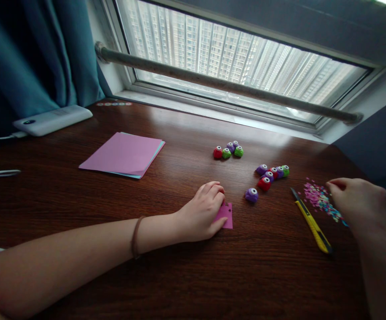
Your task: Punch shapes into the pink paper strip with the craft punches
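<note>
1. You have no text, label, brand or number here that can be read.
2. At your ten o'clock, the flat white plastic power bank [52, 120] bears faint grey marks, too blurred to read.
3. At your eleven o'clock, the row of small pale round stickers [114, 104] on the dark brown wooden table [186, 271] shows no legible sign.

We see 1 small pink paper piece [225, 215] lying flat on the table, and scattered pink confetti [318, 198] at right.
</note>
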### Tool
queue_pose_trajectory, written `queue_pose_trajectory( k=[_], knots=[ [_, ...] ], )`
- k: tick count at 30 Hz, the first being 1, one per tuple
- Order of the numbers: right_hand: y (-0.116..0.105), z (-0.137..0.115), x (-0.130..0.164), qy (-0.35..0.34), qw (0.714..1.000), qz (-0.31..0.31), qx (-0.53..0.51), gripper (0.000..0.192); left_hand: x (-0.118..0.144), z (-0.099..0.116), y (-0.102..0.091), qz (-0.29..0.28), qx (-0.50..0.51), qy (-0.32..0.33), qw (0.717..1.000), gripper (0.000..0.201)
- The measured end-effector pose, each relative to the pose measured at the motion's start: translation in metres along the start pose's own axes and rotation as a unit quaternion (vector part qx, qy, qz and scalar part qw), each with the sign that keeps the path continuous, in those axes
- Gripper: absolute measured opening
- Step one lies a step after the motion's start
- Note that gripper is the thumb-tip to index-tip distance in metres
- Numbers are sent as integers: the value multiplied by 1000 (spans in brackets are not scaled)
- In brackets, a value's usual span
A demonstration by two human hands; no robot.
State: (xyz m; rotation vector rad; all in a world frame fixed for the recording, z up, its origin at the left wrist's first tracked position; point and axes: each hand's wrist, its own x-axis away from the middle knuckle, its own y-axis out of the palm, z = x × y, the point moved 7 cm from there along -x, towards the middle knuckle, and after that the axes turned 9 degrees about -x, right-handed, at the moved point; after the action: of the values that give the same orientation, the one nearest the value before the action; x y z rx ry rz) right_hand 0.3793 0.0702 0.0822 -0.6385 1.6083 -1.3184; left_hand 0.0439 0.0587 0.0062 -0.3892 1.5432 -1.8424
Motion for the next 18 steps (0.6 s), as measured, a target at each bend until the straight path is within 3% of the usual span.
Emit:
queue_pose_trajectory(
  k=[3, 6, 7, 9, 11, 13, 15, 18],
  knots=[
    [-7, -12, 5, -50, 997, 50, -20, 23, 0, 0, 0, -1, -1, -2, 1000, 35],
    [-18, -43, 21, -159, 972, 105, -138, 17, 1, 0, 0, -3, -1, -1, 1000, 34],
    [-19, -56, 28, -204, 953, 87, -206, 16, 1, 0, 0, -4, -1, -2, 1000, 34],
    [-11, -86, 46, -268, 903, -25, -334, 19, 1, 0, 0, -3, 0, -3, 1000, 35],
    [3, -114, 68, -309, 850, -164, -395, 21, 1, 0, 0, 0, 1, -4, 1000, 36],
    [14, -134, 89, -344, 807, -243, -414, 25, 1, 1, 0, 5, 1, -3, 1000, 37],
    [24, -144, 101, -369, 796, -259, -403, 29, 1, 1, -1, 10, 0, -2, 1000, 37],
    [37, -144, 102, -368, 814, -234, -385, 33, 1, 1, -1, 13, 0, -2, 1000, 36]
  ],
)
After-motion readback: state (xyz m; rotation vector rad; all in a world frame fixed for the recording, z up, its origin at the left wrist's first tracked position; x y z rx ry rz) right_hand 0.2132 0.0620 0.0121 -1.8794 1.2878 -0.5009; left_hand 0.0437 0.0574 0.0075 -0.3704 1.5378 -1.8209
